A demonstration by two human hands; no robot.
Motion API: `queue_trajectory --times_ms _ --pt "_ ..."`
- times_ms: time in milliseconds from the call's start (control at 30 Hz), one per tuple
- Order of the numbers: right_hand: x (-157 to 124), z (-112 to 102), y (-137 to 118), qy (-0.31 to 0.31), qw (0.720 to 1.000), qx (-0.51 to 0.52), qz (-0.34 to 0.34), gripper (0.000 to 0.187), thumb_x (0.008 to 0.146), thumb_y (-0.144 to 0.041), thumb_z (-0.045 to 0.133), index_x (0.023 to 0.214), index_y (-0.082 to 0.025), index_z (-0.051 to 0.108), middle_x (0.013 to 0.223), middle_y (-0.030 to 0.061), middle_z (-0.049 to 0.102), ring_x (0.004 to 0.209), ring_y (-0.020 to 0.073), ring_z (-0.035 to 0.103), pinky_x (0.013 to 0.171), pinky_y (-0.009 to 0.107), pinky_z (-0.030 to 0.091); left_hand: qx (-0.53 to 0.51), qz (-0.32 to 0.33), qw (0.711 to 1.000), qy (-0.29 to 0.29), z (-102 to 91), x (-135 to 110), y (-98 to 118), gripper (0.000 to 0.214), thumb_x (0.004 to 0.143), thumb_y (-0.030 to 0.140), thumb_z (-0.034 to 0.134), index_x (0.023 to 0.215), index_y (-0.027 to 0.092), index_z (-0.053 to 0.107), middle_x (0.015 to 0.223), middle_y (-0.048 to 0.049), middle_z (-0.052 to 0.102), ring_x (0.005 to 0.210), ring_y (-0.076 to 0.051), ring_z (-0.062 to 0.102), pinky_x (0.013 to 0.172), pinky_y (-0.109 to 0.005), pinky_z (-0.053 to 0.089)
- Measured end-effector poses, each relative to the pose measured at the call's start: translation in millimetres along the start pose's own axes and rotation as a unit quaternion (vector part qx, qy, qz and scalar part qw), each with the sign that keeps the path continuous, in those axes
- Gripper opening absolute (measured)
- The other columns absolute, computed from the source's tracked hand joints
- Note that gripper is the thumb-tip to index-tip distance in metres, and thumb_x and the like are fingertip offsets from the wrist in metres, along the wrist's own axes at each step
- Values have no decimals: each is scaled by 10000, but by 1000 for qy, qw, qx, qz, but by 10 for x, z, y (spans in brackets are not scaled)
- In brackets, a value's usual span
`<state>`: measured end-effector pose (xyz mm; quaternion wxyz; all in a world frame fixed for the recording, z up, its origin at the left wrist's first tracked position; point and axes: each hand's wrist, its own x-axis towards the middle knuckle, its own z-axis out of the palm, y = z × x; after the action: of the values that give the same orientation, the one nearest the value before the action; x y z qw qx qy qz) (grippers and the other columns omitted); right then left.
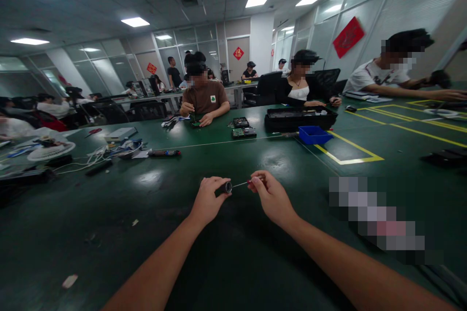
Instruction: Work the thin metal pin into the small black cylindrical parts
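My left hand (209, 200) is closed around a short black cylinder (223, 188), whose round, light-rimmed end faces right. In my right hand (268, 193) is a screwdriver (240, 184) with a thin metal shaft and a red part at the handle, most of it hidden by my fingers. The shaft points left, and its tip is at the open end of the cylinder; whether it touches or goes inside I cannot tell. Both hands are above the green table (160, 243).
A blue bin (314, 135) stands by a black open case (301, 120). Circuit boards (244, 132) lie across the table, near a person in brown (207, 97). A dark tool (164, 153), cables (97, 158) and a white round grille (51, 150) are at left. A pixelated object lies at right.
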<state>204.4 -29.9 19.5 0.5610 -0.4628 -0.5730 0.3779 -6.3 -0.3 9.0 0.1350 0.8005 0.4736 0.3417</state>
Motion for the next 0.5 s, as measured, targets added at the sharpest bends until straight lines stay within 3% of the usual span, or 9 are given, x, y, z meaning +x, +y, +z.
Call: queue_trajectory --times_ms 267,500 --pt "-24 -24 -23 16 1000 9 -15 255 940 -471 522 965 -230 600 877 44 671 816 207 653 760 353 512 9 -8 1000 3 -2 -7 4 385 832 215 722 1208 280 669 1181 -52 677 1116 -260 571 1049 -522 373" --pt "-31 -19 -5 -24 999 -42 -22 210 936 -431 527 992 -248 615 902 44 703 866 221 687 799 365 512 22 10 1000 -10 -7 -5 -2 366 832 189 711 1183 289 688 1122 -47 675 1079 -248 573 1062 -528 349"
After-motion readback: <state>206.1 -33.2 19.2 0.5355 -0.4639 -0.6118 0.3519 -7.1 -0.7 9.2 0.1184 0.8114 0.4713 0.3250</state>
